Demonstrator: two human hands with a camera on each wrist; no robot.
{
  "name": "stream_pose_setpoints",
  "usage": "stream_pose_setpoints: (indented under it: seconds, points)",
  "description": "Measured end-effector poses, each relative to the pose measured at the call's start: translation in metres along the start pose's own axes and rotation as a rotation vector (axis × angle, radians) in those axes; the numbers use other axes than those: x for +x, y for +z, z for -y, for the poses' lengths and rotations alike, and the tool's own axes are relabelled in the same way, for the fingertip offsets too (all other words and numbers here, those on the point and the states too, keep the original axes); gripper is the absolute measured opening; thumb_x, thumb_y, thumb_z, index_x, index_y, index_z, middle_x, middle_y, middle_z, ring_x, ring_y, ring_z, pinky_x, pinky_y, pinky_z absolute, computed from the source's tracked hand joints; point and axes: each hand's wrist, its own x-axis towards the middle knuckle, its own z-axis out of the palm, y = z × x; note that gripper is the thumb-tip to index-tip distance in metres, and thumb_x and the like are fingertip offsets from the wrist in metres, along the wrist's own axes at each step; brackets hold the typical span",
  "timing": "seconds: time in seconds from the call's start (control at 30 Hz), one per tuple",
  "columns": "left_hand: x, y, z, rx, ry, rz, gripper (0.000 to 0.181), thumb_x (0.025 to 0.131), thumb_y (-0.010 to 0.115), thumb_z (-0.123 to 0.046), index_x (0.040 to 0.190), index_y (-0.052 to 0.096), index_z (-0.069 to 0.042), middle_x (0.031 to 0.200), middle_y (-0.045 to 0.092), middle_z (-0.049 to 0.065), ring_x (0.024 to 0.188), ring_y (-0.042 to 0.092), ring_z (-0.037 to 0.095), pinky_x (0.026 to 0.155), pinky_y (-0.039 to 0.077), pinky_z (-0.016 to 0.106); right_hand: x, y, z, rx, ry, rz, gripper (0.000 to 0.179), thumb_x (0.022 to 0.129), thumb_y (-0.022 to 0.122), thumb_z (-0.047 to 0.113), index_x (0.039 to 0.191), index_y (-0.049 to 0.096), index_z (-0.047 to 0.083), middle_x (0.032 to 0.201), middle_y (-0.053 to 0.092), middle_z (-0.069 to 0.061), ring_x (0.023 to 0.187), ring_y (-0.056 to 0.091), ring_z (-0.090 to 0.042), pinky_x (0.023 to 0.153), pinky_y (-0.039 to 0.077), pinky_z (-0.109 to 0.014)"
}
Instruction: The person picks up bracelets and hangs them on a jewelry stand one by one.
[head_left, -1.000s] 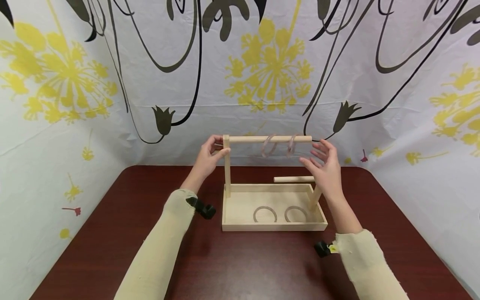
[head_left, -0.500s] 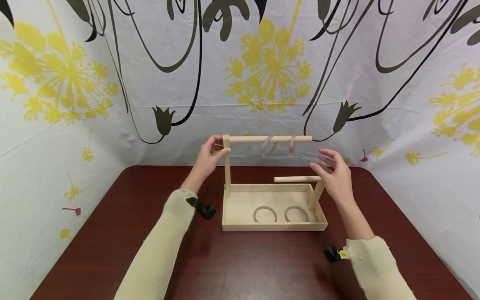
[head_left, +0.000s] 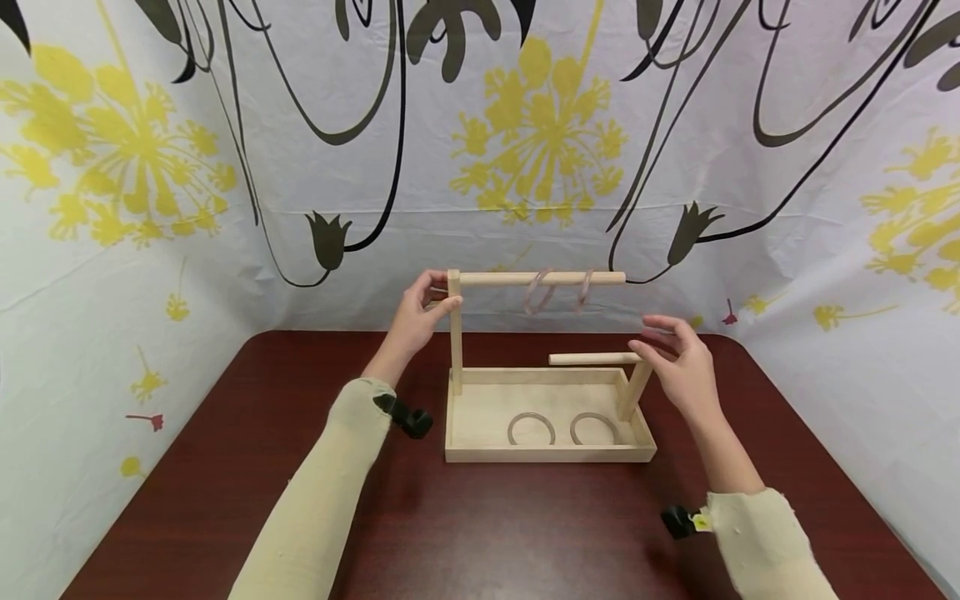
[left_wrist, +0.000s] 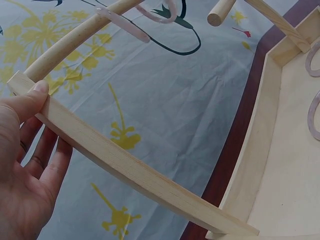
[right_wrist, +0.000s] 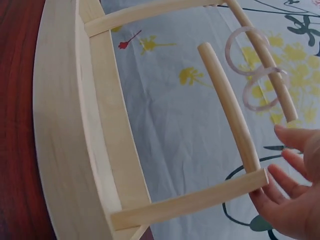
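Observation:
My left hand pinches the top of the tall wooden post, thumb in front and fingers behind. From that post an upper wooden rod runs right, and two pale pink bangles hang on it. My right hand is beside the top of the short post, its fingers loosely bent and its fingertips right at the post's end. A lower rod extends left from this short post. Two more bangles lie in the stand's tray.
The wooden stand rests on a dark red-brown table. Behind and at both sides hangs a white curtain printed with yellow and grey flowers. Black wrist cameras are strapped at both cream sleeves.
My right hand has moved right and down, from near the free end of the upper rod to the short post's top. The left hand and the hanging bangles stay about where they were.

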Motion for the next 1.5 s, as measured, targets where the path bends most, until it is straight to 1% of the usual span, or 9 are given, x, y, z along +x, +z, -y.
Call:
stream_pose_setpoints:
  seconds: [0.1, 0.3, 0.57, 0.73, 0.9, 1.0, 1.23, 1.37, 1.5]
  points:
    - [0.0, 0.0, -0.001, -0.006, -0.001, -0.002, 0.035, 0.098, 0.064, -0.01, 0.128, 0.051, 0.002, 0.124, 0.057, 0.024, 0.114, 0.059, 0.039, 0.098, 0.049, 0.047, -0.001, -0.002, -0.006, 0.052, -0.045, 0.05, 0.042, 0.092, 0.071, 0.007, 0.129, 0.056, -0.007, 0.113, 0.06, 0.025, 0.104, 0.062, 0.008, 0.085, 0.049, -0.004]
    - [-0.001, 0.001, -0.001, -0.001, -0.002, -0.003, 0.034, 0.098, 0.064, -0.009, 0.128, 0.051, 0.002, 0.124, 0.057, 0.024, 0.114, 0.059, 0.038, 0.098, 0.049, 0.047, -0.003, -0.008, -0.017, 0.06, -0.077, 0.126, 0.042, 0.092, 0.069, 0.004, 0.13, 0.054, -0.007, 0.112, 0.062, 0.02, 0.103, 0.062, 0.007, 0.085, 0.047, -0.004]
    - [0.0, 0.001, -0.001, 0.002, -0.001, -0.004, 0.033, 0.097, 0.064, -0.009, 0.127, 0.052, 0.001, 0.124, 0.058, 0.023, 0.113, 0.059, 0.037, 0.096, 0.05, 0.045, -0.006, -0.017, -0.03, 0.067, -0.094, 0.202, 0.036, 0.092, 0.068, 0.0, 0.127, 0.059, 0.003, 0.105, 0.066, 0.018, 0.094, 0.063, 0.007, 0.078, 0.05, -0.007]
    - [0.0, 0.001, 0.0, 0.004, 0.001, -0.004, 0.033, 0.097, 0.064, -0.009, 0.127, 0.052, 0.001, 0.123, 0.058, 0.023, 0.113, 0.06, 0.037, 0.095, 0.05, 0.043, -0.007, -0.022, -0.038, 0.049, -0.084, 0.238, 0.036, 0.093, 0.065, -0.002, 0.129, 0.057, -0.001, 0.105, 0.064, 0.019, 0.094, 0.064, 0.004, 0.078, 0.052, -0.009]
    - [0.0, 0.001, -0.001, 0.004, 0.006, -0.003, 0.033, 0.098, 0.064, -0.009, 0.127, 0.052, 0.002, 0.123, 0.058, 0.024, 0.113, 0.059, 0.039, 0.095, 0.05, 0.044, -0.007, -0.023, -0.039, -0.061, -0.058, 0.239, 0.033, 0.096, 0.066, 0.01, 0.127, 0.059, 0.0, 0.106, 0.062, 0.02, 0.094, 0.061, 0.01, 0.075, 0.049, -0.008]
    - [0.0, 0.0, -0.001, 0.002, 0.007, 0.0, 0.034, 0.097, 0.064, -0.008, 0.127, 0.052, 0.002, 0.123, 0.058, 0.024, 0.113, 0.06, 0.039, 0.095, 0.05, 0.044, -0.006, -0.023, -0.038, -0.129, -0.065, 0.232, 0.031, 0.097, 0.066, 0.013, 0.124, 0.061, 0.001, 0.107, 0.062, 0.017, 0.094, 0.059, 0.014, 0.074, 0.047, -0.007]
    - [0.001, 0.002, -0.003, 0.01, 0.008, -0.008, 0.034, 0.097, 0.064, -0.009, 0.127, 0.051, 0.002, 0.121, 0.058, 0.023, 0.111, 0.06, 0.037, 0.095, 0.05, 0.045, -0.006, -0.024, -0.036, -0.187, -0.067, 0.216, 0.027, 0.097, 0.066, 0.013, 0.121, 0.062, 0.001, 0.102, 0.061, 0.017, 0.091, 0.058, 0.017, 0.072, 0.046, -0.008]
    - [-0.002, 0.006, -0.004, 0.001, 0.009, -0.052, 0.034, 0.097, 0.065, -0.008, 0.127, 0.053, 0.002, 0.123, 0.059, 0.023, 0.113, 0.06, 0.036, 0.097, 0.05, 0.046, -0.007, -0.023, -0.037, -0.193, -0.072, 0.203, 0.027, 0.095, 0.068, 0.011, 0.12, 0.063, 0.001, 0.102, 0.062, 0.016, 0.087, 0.057, 0.016, 0.07, 0.046, -0.011]
    - [-0.011, 0.013, -0.007, 0.002, 0.01, -0.136, 0.04, 0.096, 0.066, -0.011, 0.133, 0.055, -0.002, 0.127, 0.059, 0.021, 0.118, 0.059, 0.035, 0.1, 0.052, 0.047, -0.008, -0.021, -0.037, -0.188, -0.081, 0.189, 0.027, 0.093, 0.069, 0.008, 0.119, 0.064, 0.001, 0.105, 0.066, 0.001, 0.087, 0.057, 0.016, 0.069, 0.046, -0.012]
